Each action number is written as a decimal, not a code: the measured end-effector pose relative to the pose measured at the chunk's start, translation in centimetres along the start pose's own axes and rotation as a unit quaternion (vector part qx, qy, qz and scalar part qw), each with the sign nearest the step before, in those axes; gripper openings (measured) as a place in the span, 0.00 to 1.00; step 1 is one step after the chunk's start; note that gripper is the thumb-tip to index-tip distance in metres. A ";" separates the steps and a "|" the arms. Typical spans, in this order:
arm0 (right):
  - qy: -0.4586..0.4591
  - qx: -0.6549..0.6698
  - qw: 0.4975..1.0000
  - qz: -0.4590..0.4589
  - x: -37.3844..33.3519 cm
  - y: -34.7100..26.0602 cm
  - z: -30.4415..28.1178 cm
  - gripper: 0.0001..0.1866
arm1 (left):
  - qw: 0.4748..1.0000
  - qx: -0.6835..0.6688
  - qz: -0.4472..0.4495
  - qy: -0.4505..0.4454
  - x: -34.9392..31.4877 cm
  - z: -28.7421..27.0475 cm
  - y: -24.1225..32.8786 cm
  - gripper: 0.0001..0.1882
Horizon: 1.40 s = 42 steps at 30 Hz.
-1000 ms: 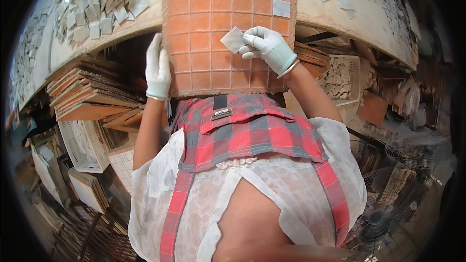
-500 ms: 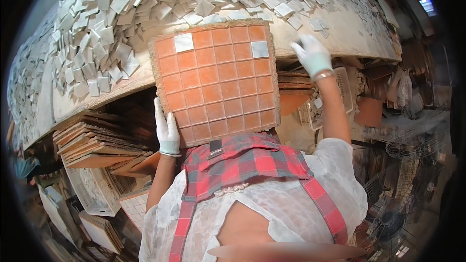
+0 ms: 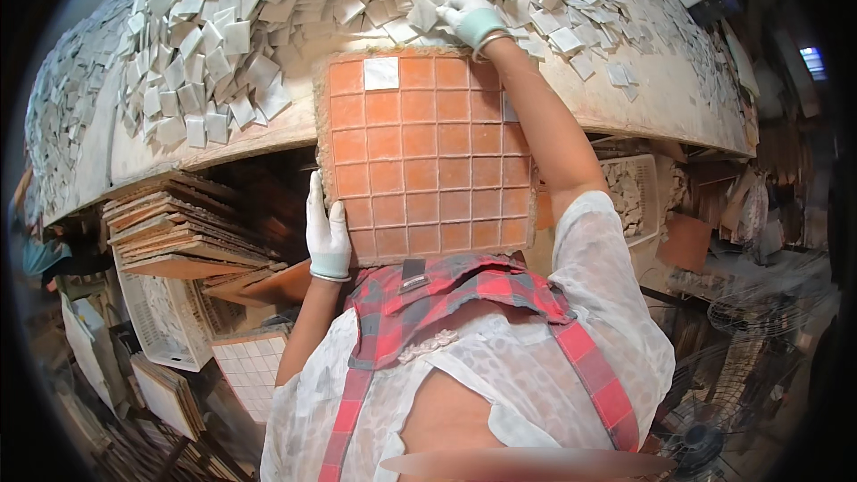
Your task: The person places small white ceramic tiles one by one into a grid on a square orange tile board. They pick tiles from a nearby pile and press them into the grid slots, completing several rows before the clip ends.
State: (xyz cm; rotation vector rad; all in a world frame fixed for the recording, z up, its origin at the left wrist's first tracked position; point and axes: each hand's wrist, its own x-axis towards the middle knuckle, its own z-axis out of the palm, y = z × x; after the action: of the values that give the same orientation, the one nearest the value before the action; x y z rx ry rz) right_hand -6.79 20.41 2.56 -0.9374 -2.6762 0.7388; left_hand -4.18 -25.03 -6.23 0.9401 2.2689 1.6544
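Note:
An orange grid board (image 3: 418,174), divided into square cells with rough edges, leans in front of me against the worktable's edge. One marbled white tile (image 3: 381,73) lies in an upper-left cell; another tile (image 3: 510,108) near the right side is mostly covered by my right forearm. My left hand (image 3: 326,230), in a white glove, holds the board's lower left edge, with the thumb over its front. My right hand (image 3: 470,18), also gloved, reaches past the board's top to the loose tiles. Its fingers are apart, with the tips at a white tile (image 3: 425,14); I see no firm grip.
Loose white square tiles (image 3: 214,45) are heaped across the worktable (image 3: 665,116). Stacked boards (image 3: 183,228) stand under it at the left, above a white plastic crate (image 3: 165,326). Another crate (image 3: 632,192) with tile pieces is at right. A wire-caged fan (image 3: 701,437) stands lower right.
My right hand has moved left and away from me, from beside the board to the tile heap beyond its top. The left hand keeps its hold on the board. The view has shifted slightly.

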 end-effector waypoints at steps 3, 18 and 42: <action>-0.009 0.144 0.989 -0.016 -3.4 0.7 -2.1 0.18 | 1.000 -0.009 0.012 0.005 0.3 0.1 -0.1 0.31; -0.055 -0.031 0.911 -0.408 -33.2 -4.0 2.5 0.16 | 0.996 -0.075 -0.050 0.019 0.0 0.3 -1.7 0.32; 0.009 -0.005 0.917 -0.399 -30.3 -4.3 3.1 0.14 | 0.990 0.073 0.087 0.082 3.5 -2.1 0.2 0.28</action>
State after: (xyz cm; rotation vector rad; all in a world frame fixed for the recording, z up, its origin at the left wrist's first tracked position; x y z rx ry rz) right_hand 13.33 -2.82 1.19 0.1909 -2.6793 0.5029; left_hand -7.89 -24.60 -4.51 1.1015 2.5111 1.7096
